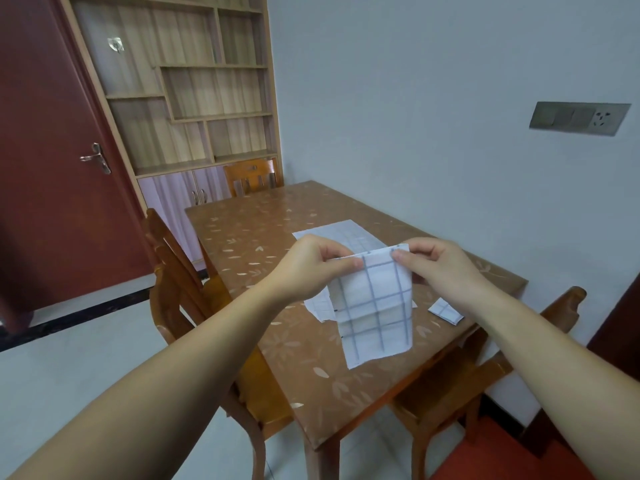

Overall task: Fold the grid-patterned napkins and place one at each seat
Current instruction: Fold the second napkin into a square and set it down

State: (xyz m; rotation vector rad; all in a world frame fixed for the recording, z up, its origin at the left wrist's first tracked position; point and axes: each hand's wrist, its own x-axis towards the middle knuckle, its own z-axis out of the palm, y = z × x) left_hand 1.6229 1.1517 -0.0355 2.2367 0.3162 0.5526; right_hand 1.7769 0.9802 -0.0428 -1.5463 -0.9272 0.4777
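Your left hand (311,265) and right hand (436,265) each pinch a top corner of the napkin (374,306) in their fingers (403,255). It hangs above the counter (249,237), so you can line up the edges to fold it.

The single view sits on the person's head, just off the near corner of the table (242,237), and faces forward and down along its top toward the far end. It is close: both forearms enter from the bottom of the frame, and the left hand (311,268) and right hand (440,268), pinching a grid-patterned napkin (374,306), meet above the table's near half at mid-frame. The wide lens also takes in the left chair (180,289) beside the table, the far chair (251,174) at its far end, the near chair (561,306) at its near end, the wall (415,116) along its right side, and the door (45,150) and shelf unit (194,81) beyond its far left corner.
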